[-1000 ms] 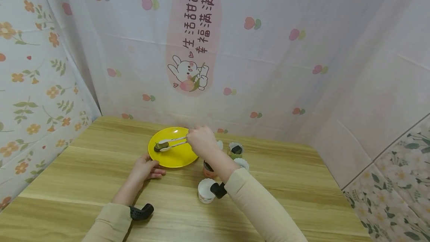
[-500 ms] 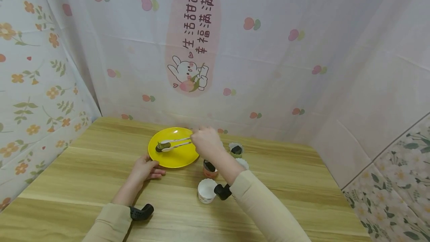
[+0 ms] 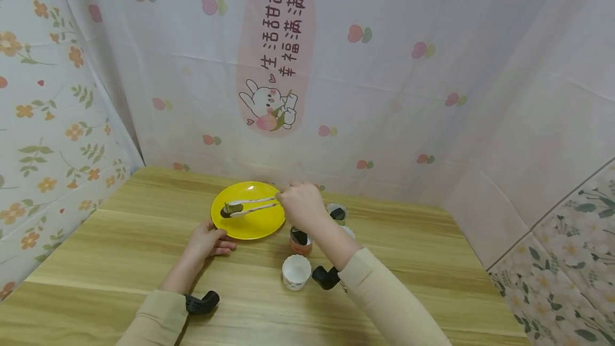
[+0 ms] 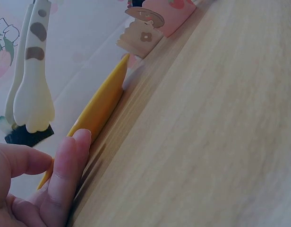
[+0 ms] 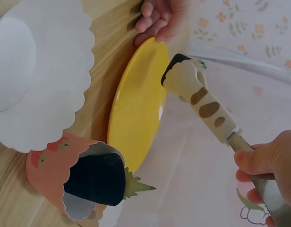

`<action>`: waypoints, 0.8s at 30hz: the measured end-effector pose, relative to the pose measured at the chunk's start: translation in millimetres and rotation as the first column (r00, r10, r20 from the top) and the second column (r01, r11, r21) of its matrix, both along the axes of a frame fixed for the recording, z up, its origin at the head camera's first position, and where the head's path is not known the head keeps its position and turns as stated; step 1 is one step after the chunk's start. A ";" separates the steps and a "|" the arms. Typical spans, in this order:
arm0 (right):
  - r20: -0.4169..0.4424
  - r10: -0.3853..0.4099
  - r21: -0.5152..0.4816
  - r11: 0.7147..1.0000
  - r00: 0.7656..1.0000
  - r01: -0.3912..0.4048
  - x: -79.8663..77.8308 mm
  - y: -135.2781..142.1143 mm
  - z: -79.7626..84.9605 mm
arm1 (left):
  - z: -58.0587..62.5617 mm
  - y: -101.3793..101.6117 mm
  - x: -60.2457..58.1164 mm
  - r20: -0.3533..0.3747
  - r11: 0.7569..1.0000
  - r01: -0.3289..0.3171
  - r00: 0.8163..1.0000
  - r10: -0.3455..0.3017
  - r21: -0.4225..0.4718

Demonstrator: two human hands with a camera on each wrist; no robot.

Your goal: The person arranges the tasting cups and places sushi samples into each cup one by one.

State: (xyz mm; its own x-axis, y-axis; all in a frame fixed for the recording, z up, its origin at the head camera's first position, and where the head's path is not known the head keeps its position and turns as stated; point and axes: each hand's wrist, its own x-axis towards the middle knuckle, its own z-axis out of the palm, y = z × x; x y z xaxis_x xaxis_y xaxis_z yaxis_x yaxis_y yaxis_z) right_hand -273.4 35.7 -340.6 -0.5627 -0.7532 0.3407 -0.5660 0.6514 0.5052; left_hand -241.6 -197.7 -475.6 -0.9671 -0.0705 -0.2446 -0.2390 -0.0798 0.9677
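My right hand (image 3: 304, 206) grips the metal handles of a pair of cat-paw tongs (image 5: 207, 106), white with brown spots. Between the paw tips is a small dark piece (image 5: 173, 66) with a greenish part; its exact kind is unclear. In the wrist views this piece appears raised over the yellow plate (image 3: 259, 227), near its left side. At the plate's front-left rim, my left hand (image 3: 205, 243) pinches the edge between thumb and fingers.
Right of the plate stand several scalloped paper cups: a white one (image 3: 296, 276) in front, a pink one (image 3: 301, 248) holding a dark piece, and a green one (image 3: 343, 222) with another dark piece behind. Printed cloths hang at the back and sides.
My right hand has drifted slightly to the right with the tongs, showing more of their length. The dark piece stays over the plate's left side. My left hand keeps its place at the rim.
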 end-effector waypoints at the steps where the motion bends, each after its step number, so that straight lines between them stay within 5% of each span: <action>1: -0.010 0.006 -0.002 1.000 1.000 -0.006 0.6 1.6 0.4 | -0.4 -0.1 -0.2 -0.003 1.000 0.001 1.000 -0.001 0.000; 24: -0.065 0.115 -0.152 0.981 0.991 -0.124 15.9 47.6 9.3 | -3.1 -0.4 -2.3 -0.009 1.000 -0.006 1.000 0.006 -0.005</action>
State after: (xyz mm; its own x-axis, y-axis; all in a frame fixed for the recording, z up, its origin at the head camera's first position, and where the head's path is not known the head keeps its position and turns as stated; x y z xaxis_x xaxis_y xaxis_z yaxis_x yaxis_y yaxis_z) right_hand -257.6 83.2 -331.3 -0.4486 -0.7494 0.4869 -0.6184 0.6536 0.4363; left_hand -243.9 -198.1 -478.7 -0.9688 -0.0777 -0.2352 -0.2294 -0.0769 0.9703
